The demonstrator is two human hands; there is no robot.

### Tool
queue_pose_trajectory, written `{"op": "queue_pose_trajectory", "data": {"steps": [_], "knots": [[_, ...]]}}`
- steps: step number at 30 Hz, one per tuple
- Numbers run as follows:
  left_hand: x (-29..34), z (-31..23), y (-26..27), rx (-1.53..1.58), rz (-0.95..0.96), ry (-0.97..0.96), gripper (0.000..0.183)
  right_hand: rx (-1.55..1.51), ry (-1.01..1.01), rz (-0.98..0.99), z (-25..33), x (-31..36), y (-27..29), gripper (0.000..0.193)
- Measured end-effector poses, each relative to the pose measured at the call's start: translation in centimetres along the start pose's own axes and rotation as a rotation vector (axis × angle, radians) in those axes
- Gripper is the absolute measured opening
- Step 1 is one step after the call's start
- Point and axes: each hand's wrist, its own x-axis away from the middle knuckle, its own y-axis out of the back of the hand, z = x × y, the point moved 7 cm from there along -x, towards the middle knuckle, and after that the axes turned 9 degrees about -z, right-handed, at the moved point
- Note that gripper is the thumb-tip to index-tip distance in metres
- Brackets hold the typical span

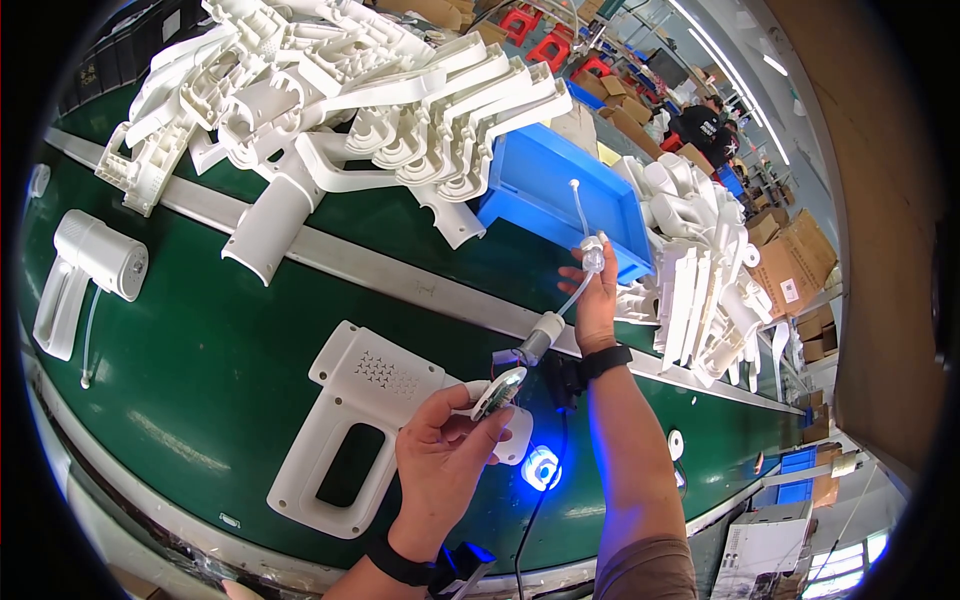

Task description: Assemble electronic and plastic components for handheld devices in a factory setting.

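Note:
My left hand [448,455] pinches a small oval circuit board with a white rim [498,393], tilted on edge. Thin wires run near it toward a small motor pump [542,338] with a grey body and white end. From the pump a clear tube [577,294] leads up to a clear plastic fitting [593,258], which my right hand [597,300] holds with its fingers around it. Another length of tube rises from the fitting to a small white tip [574,184]. Beneath my left hand lies a white handled housing [395,385] with vent holes; its far end is partly hidden.
A blue glowing ring light [541,467] sits beside the housing, with a black cable. White shell parts [400,110] are heaped beyond the metal rail [430,285], next to a blue bin [510,200]. An assembled white device [95,260] lies left on the green surface [180,400]. More parts [690,290] lie right.

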Motion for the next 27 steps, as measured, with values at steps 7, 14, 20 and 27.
{"op": "queue_pose_trajectory", "data": {"steps": [7,14,20,27], "knots": [[-0.3,0.3,0.0,0.033,-0.020,0.012,0.025,0.004,0.041,-0.017,0.7,0.1,0.0,0.044],[0.0,0.7,0.3,0.111,0.004,0.057,0.030,0.199,0.503,-0.043,9.6,6.1,0.0,0.054],[0.4,0.4,0.5,0.129,0.024,0.024,0.029,0.302,0.801,0.064,15.1,13.4,0.7,0.059],[0.1,1.3,0.2,0.070,0.085,0.036,0.032,0.336,0.736,0.058,14.1,13.4,1.8,0.063]]}}
